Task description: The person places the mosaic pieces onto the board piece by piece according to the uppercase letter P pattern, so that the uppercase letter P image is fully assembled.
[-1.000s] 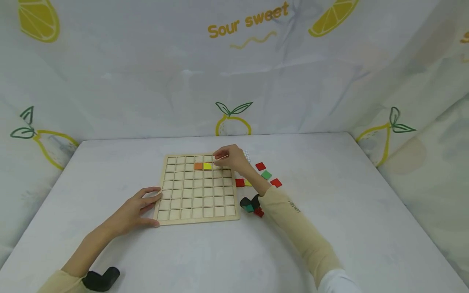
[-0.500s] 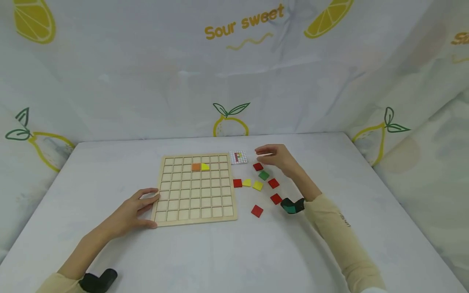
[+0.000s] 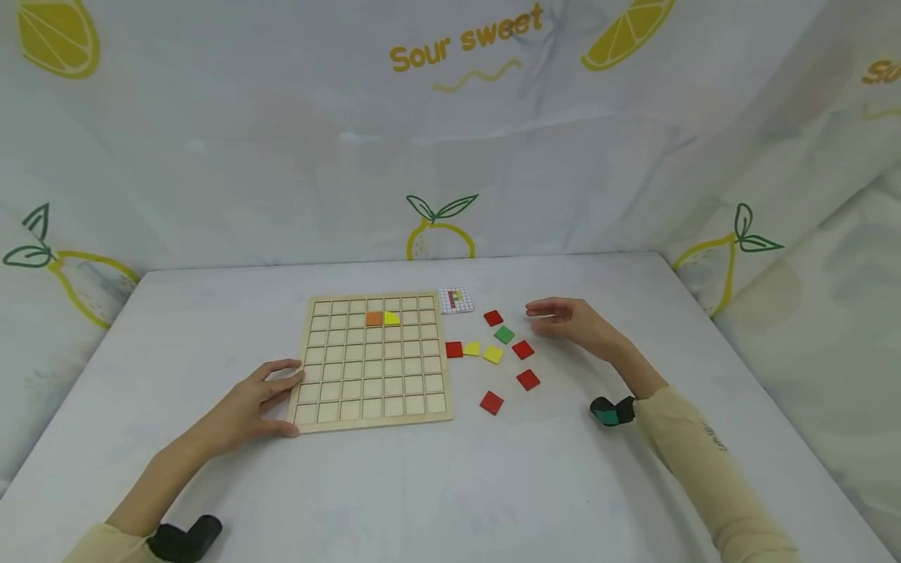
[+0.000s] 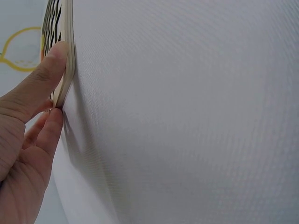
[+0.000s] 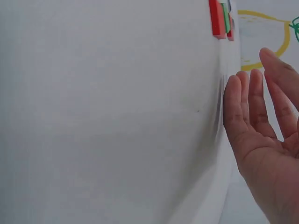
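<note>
Head view, right hand [image 3: 573, 322] farther from board [image 3: 359, 391], left hand [image 3: 235, 418] unmoved

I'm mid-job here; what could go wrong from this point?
1. The left grip touches the left edge of the board; a push rightward could shove the red tile and printed card lying right by its opposite edge.
2. The empty right grip is close to the loose tiles; a low sweep toward the board might scatter them.
</note>
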`<state>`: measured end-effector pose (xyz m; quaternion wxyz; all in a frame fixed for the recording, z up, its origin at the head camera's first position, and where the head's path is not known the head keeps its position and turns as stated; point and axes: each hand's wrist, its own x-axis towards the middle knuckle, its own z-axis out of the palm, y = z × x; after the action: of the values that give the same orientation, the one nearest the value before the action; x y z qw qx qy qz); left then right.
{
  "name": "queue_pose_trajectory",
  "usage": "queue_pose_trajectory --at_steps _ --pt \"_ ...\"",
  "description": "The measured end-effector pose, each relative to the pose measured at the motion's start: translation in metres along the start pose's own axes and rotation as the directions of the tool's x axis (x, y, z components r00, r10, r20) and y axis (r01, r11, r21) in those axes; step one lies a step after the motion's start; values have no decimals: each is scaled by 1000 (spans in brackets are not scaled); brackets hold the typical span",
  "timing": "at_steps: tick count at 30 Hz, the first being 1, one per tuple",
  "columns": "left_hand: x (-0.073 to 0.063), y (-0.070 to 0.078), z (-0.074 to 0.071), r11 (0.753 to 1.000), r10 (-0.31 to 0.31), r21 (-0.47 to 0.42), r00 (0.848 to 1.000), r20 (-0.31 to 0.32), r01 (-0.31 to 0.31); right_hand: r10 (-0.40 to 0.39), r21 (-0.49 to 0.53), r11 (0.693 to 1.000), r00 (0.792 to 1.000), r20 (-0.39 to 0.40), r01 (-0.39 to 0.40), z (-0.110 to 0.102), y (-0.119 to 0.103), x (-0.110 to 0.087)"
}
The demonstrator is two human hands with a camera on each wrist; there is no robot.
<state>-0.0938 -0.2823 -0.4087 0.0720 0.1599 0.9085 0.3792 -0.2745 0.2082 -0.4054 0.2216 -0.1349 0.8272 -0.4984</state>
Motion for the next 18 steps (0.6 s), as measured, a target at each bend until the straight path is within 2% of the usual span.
queue_pose_trajectory --at_steps 4,7,13,18 --pt "0 -1 0 1000 -3 -1 1000 0 3 -12 52 999 999 42 10 -3 12 -7" --pt "0 -3 0 1000 -2 -6 1000 3 2 -45 50 998 995 85 41 -1 16 -9" --pt "-1 -4 1 1000 10 22 1000 3 -10 -95 -77 991 982 162 109 4 14 -10" --pt "0 -3 1 999 35 12 999 -2 -35 -152 -190 964 972 178 186 6 14 -6"
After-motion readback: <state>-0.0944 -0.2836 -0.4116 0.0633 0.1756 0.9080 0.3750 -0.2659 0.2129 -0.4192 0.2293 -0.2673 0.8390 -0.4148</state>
